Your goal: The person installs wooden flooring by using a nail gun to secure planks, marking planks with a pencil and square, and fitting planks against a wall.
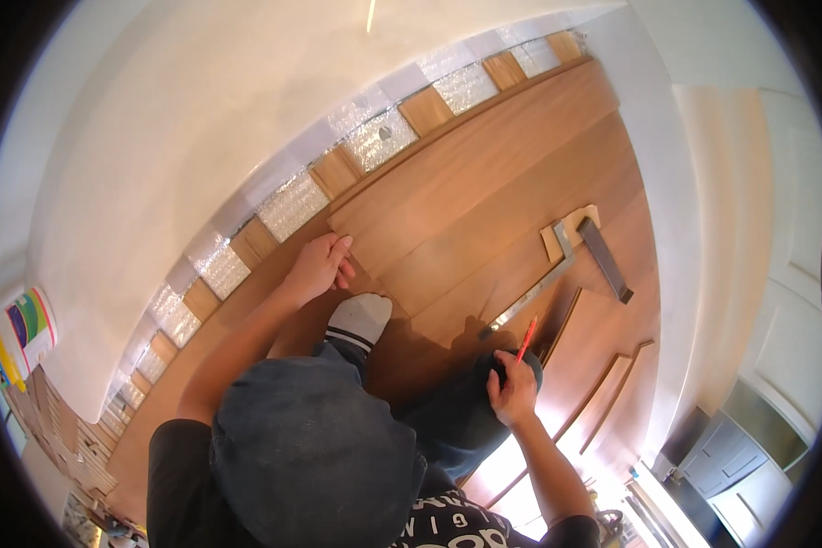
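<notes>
Beneath the left hand [321, 268], head view: brown floorboards [466, 178], stepped at their ends; its fingers were bent there, whether pinching an edge could not be told. Right hand [513, 388]: held a red pencil [528, 338] between its fingers. Likely hazards: uneven pressure from the left hand could have opened a seam; a careless reach could have knocked the steel square [532, 294], ahead of the right hand. Boards' appearance: smooth, reddish, faintly grained, thin-seamed; silvery underlay [292, 205] lay beyond the left hand.

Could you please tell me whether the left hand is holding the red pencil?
No, the red pencil is in the right hand.
</notes>
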### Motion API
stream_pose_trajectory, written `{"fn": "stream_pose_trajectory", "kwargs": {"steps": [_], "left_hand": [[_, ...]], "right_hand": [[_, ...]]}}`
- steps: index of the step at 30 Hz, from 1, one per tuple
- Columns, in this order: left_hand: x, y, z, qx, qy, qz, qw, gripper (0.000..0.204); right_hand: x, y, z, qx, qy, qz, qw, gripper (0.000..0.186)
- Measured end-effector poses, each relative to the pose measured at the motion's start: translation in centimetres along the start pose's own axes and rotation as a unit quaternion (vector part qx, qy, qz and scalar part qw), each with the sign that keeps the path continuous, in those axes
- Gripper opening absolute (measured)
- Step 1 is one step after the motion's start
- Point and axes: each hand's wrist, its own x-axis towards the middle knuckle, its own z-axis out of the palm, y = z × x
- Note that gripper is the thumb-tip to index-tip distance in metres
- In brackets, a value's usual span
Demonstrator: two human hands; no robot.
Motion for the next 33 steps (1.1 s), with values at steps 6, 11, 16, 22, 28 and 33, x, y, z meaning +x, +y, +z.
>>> {"fn": "stream_pose_trajectory", "kwargs": {"steps": [6, 11, 16, 22, 28, 33], "left_hand": [[-0.4, 0.5, -0.1, 0.0, 0.01, 0.008, 1.0, 0.042], [-0.8, 0.9, -0.3, 0.013, 0.011, -0.001, 1.0, 0.04], [-1.2, 1.5, -0.4, 0.011, 0.006, 0.016, 1.0, 0.039], [-1.0, 1.3, -0.2, 0.013, 0.013, 0.023, 1.0, 0.037], [-0.8, 0.7, -0.1, 0.009, 0.014, 0.022, 1.0, 0.036], [-1.2, -0.6, -1.2, -0.027, 0.015, 0.026, 0.999, 0.038]], "right_hand": [[0.2, -0.6, 0.2, -0.016, -0.02, 0.012, 1.0, 0.041], [0.5, -1.3, 0.2, -0.025, -0.035, 0.027, 0.999, 0.04], [0.3, -0.8, 0.3, -0.026, -0.032, 0.021, 0.999, 0.04], [0.3, -1.0, 0.0, -0.027, -0.043, 0.024, 0.998, 0.039], [0.1, -1.4, 0.0, -0.031, -0.024, 0.013, 0.999, 0.04], [0.1, -2.1, 0.7, -0.014, -0.036, 0.015, 0.999, 0.041]]}}
